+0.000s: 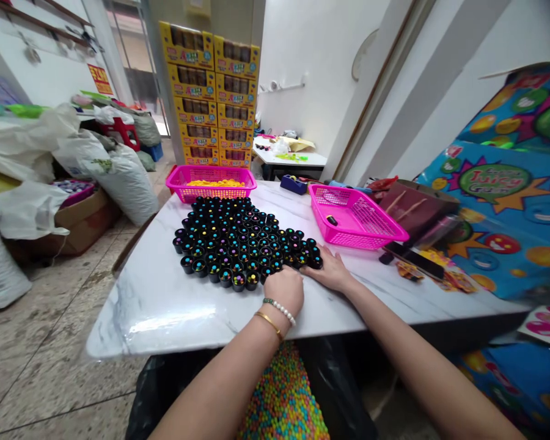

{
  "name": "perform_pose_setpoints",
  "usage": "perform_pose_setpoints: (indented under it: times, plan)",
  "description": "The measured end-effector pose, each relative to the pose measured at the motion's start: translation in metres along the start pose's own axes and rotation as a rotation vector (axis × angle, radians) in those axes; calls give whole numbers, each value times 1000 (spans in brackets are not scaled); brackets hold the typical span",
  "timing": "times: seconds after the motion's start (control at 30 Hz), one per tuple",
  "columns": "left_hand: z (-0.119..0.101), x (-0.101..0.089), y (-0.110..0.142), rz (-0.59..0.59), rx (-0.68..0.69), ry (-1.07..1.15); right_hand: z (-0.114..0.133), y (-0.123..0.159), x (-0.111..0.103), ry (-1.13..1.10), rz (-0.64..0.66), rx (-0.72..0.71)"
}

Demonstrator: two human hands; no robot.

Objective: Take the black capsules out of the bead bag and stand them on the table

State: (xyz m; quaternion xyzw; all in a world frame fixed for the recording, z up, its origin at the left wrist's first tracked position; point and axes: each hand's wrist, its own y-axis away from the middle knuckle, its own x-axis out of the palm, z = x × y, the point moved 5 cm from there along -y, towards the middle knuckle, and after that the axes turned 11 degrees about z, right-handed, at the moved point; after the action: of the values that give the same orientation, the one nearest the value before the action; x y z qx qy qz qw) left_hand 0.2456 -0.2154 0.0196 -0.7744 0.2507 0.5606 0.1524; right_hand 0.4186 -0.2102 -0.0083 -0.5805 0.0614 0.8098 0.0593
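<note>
A dense cluster of small black cups (238,244) stands on the white marbled table (165,324), with small coloured balls visible in their tops. My left hand (284,290) is curled at the near right edge of the cluster, its fingertips hidden behind the knuckles. Whatever it may hold cannot be seen. On the cluster's right side, my right hand (330,272) lies low with fingers stretched out along the outer cups. Below the table edge, many small multicoloured balls (286,397) fill a black bag (160,391).
Behind the cups sits a pink basket (176,183) with yellow pieces. Another pink basket (371,239) at right holds one small black item. A dark phone (415,260) lies farther right. Yellow boxes (195,110) are stacked behind; a blue printed carton (508,183) stands right.
</note>
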Motion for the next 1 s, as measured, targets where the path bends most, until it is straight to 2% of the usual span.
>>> perform_pose_setpoints:
  times: [0.3,0.67,1.0]
  plan:
    - [-7,3,-11,76,-2,4,-4,-22,-4,25,-4,-49]
    - [-7,9,-7,3,12,19,20,-44,-18,34,-21,-149]
    - [-5,13,-5,-62,28,21,20,-58,-15,17,-8,-189]
